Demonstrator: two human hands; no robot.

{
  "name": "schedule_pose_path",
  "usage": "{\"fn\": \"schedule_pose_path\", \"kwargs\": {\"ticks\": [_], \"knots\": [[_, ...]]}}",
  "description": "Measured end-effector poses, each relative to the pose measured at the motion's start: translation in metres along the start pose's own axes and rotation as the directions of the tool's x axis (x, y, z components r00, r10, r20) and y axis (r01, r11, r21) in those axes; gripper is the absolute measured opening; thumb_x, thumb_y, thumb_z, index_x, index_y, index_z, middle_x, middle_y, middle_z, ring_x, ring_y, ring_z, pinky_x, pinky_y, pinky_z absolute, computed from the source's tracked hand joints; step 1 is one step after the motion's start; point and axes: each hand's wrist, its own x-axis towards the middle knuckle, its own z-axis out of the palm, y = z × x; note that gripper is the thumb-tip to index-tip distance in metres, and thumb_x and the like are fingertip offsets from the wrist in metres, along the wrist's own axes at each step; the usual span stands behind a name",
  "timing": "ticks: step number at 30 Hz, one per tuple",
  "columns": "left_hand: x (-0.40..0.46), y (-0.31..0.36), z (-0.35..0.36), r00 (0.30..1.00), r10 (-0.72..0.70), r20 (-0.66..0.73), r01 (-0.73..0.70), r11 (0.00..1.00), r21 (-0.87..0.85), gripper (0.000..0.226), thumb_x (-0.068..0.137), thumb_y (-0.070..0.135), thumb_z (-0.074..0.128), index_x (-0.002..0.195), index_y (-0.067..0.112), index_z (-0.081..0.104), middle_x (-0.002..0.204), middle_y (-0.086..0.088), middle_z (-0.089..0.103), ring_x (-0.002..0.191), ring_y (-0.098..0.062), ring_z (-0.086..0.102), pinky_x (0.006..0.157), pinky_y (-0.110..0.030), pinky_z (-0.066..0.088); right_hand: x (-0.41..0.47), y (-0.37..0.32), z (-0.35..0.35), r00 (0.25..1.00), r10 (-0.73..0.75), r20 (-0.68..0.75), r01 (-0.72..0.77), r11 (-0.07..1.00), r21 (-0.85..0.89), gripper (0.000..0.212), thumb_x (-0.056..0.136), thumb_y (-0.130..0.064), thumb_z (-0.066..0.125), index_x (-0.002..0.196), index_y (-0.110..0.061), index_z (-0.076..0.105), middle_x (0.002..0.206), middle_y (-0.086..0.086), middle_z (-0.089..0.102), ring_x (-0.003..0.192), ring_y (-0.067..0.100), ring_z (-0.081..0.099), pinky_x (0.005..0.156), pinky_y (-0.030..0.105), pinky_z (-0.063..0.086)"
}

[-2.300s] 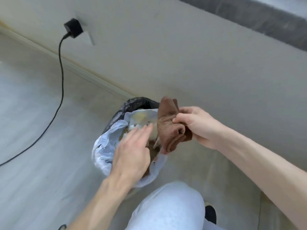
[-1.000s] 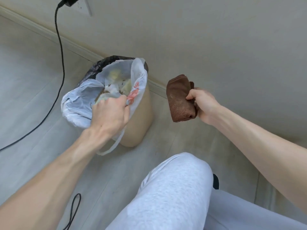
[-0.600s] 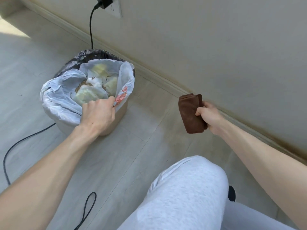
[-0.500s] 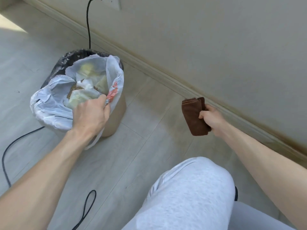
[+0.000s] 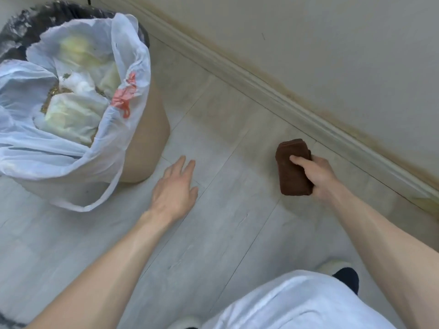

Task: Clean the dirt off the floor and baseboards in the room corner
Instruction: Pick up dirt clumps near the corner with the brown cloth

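Right hand point(image 5: 318, 175) grips folded brown cloth point(image 5: 293, 169) just above the floor point(image 5: 225, 233), stained baseboard point(image 5: 297, 110) close beyond it up-right; left hand point(image 5: 175, 186) released, farther off.

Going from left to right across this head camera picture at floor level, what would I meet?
White plastic bag in the tan bin → empty left hand → brown cloth gripped by the right hand → stained baseboard.
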Motion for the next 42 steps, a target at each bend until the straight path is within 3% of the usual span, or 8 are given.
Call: {"fn": "schedule_pose_path", "kwargs": {"ticks": [5,12,18,21,23,29,36,42], "knots": [[0.035,-0.039,0.045,0.974,-0.189,0.127,0.174,0.977,0.125,0.098,0.098,0.054,0.060,0.164,0.028,-0.008,0.170,-0.004,-0.020,0.158,-0.031,-0.010,0.128,-0.043,0.014,0.026,-0.052,0.045,0.931,-0.330,0.156,0.365,0.837,-0.408,0.032,0.092,-0.028,0.077,0.124,-0.027,0.072,0.109,-0.006,0.075,0.096,0.016,0.072,0.088,0.035,0.058],[0.039,-0.045,0.055,0.974,-0.188,0.127,0.186,0.982,0.034,0.101,0.096,0.047,0.066,0.164,0.029,-0.006,0.170,-0.001,-0.023,0.157,-0.032,-0.017,0.121,-0.044,0.030,0.088,-0.166,0.175,0.608,-0.684,0.402,0.743,0.313,-0.592,0.034,0.091,-0.021,0.060,0.123,-0.022,0.070,0.113,0.002,0.071,0.105,0.023,0.065,0.085,0.033,0.049],[0.042,-0.048,0.058,0.972,-0.196,0.131,0.196,0.981,0.008,0.102,0.094,0.047,0.068,0.163,0.033,-0.006,0.169,0.002,-0.026,0.157,-0.029,-0.019,0.121,-0.044,0.029,0.123,-0.167,0.291,0.569,-0.520,0.637,0.723,-0.053,-0.689,0.054,0.093,-0.012,0.049,0.142,-0.034,0.055,0.137,0.007,0.049,0.129,0.038,0.043,0.105,0.048,0.034],[0.043,-0.048,0.056,0.969,-0.204,0.137,0.202,0.979,0.025,0.103,0.094,0.047,0.069,0.163,0.034,-0.005,0.169,0.002,-0.024,0.157,-0.029,-0.018,0.122,-0.044,0.027,0.103,-0.103,0.256,0.397,-0.497,0.772,0.824,-0.178,-0.539,0.055,0.084,-0.014,0.049,0.135,-0.030,0.063,0.136,0.009,0.053,0.122,0.040,0.045,0.096,0.049,0.036],[0.042,-0.044,0.054,0.968,-0.204,0.147,0.204,0.979,0.018,0.104,0.093,0.046,0.070,0.164,0.032,-0.004,0.170,0.001,-0.023,0.157,-0.030,-0.017,0.122,-0.045,0.026,0.084,-0.050,0.197,0.349,-0.480,0.805,0.868,-0.158,-0.471,0.054,0.077,-0.022,0.046,0.125,-0.027,0.070,0.129,0.009,0.059,0.117,0.038,0.048,0.089,0.048,0.039],[0.042,-0.041,0.056,0.967,-0.200,0.158,0.202,0.979,0.001,0.101,0.096,0.042,0.069,0.164,0.029,-0.004,0.169,-0.002,-0.025,0.156,-0.034,-0.018,0.126,-0.052,0.020,0.030,0.029,0.046,0.519,-0.406,0.752,0.810,-0.048,-0.585,0.052,0.076,-0.011,0.053,0.120,-0.032,0.071,0.120,0.001,0.061,0.110,0.033,0.051,0.083,0.044,0.038],[0.042,-0.048,0.062,0.973,-0.194,0.128,0.196,0.981,0.003,0.101,0.095,0.043,0.069,0.164,0.027,-0.004,0.170,-0.004,-0.023,0.156,-0.036,-0.016,0.125,-0.056,0.020,0.090,-0.102,0.107,0.432,-0.662,0.613,0.760,-0.098,-0.642,0.045,0.093,-0.004,0.057,0.136,-0.017,0.062,0.126,0.014,0.058,0.112,0.042,0.055,0.090,0.051,0.048],[0.041,-0.053,0.065,0.978,-0.180,0.108,0.181,0.983,-0.006,0.100,0.095,0.043,0.069,0.164,0.029,-0.002,0.170,-0.002,-0.021,0.157,-0.034,-0.016,0.125,-0.056,0.021,0.099,-0.056,0.123,0.552,-0.598,0.581,0.712,-0.025,-0.702,0.052,0.091,-0.007,0.050,0.139,-0.023,0.062,0.135,0.012,0.054,0.122,0.042,0.047,0.097,0.054,0.041]]}}
